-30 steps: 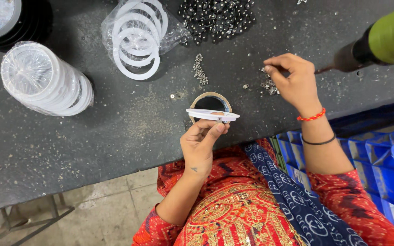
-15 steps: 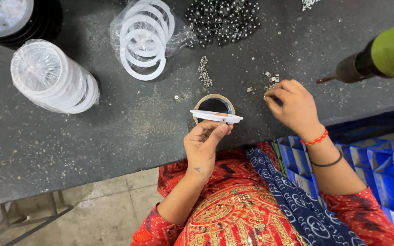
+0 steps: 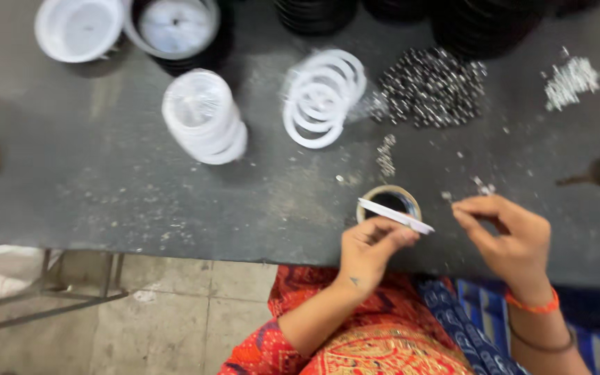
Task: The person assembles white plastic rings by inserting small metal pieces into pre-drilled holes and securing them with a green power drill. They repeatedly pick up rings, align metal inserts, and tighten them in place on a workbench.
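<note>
White plastic ring [image 3: 396, 214] pinched in our left hand [image 3: 369, 246] over a round cup [image 3: 389, 201] near the worktop's [image 3: 105, 180] front edge. Our right hand [image 3: 512, 239] pinches something tiny. Worktop dark, gritty.

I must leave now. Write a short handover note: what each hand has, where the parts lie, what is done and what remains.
Left hand: pinches a white ring over a small round cup near the table edge.
Right hand: pinches something tiny, too small to tell, beside the ring.
Parts: loose white rings, stacked clear lids, dark bead pile, small silvery pile.
Done: cannot tell.
Left: the ring in hand, plus the loose rings.
</note>
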